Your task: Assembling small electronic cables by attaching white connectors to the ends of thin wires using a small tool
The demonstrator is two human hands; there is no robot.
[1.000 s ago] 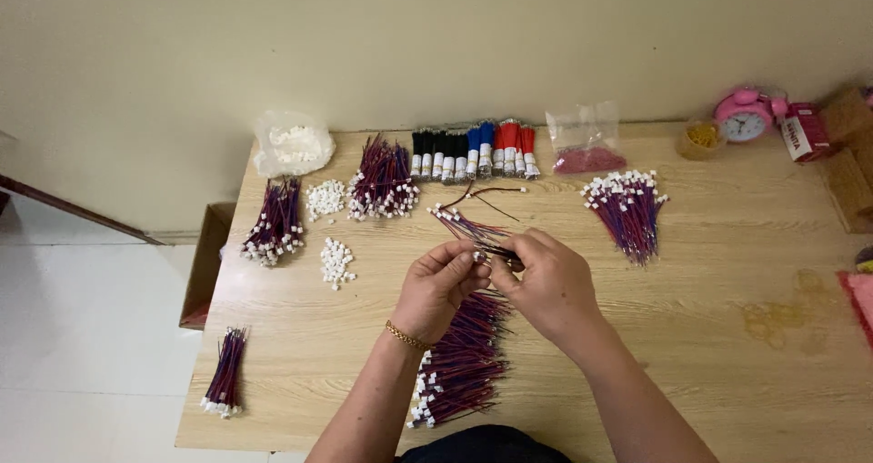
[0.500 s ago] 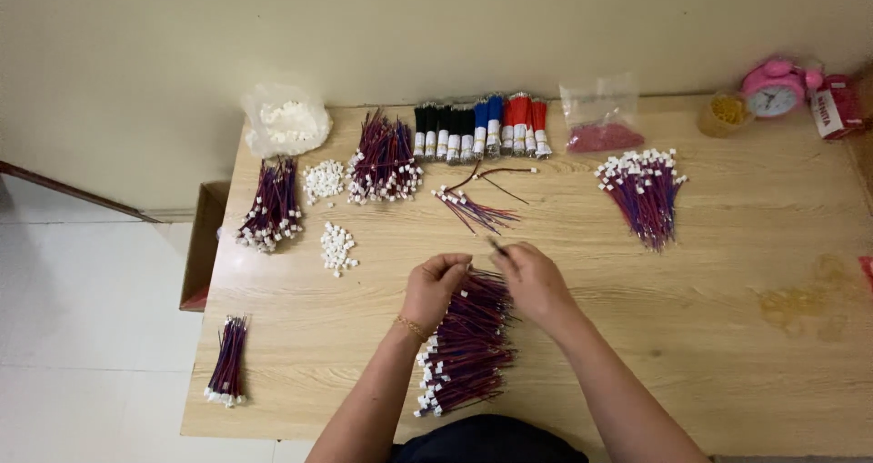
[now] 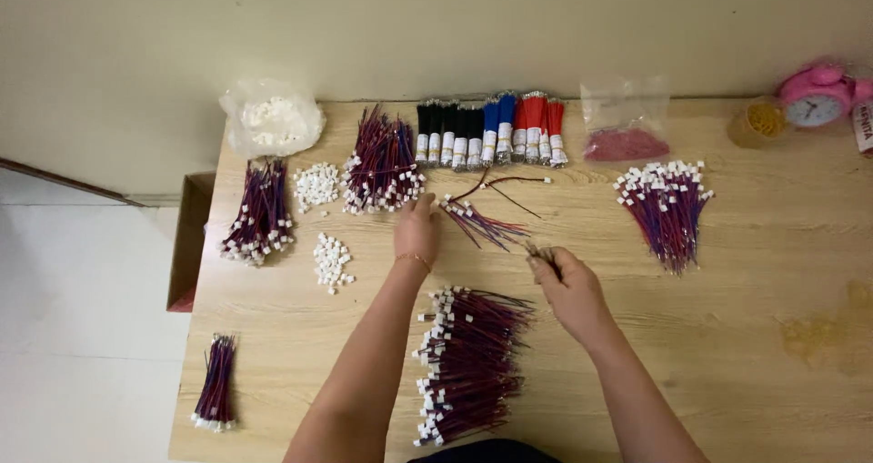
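The left hand (image 3: 417, 231) lay flat on the bench (image 3: 746, 354), its fingers reaching the white-plug end of a small fan of red-and-blue wires (image 3: 482, 224). The right hand (image 3: 568, 286) pinched the other, bare end of that fan between thumb and fingertips. A large heap of the same wires (image 3: 468, 363) lay just below both hands, and another bundle (image 3: 382, 165) sat above the left hand.

light: even, soft | shadows: faint | glare: none | focus: slightly soft
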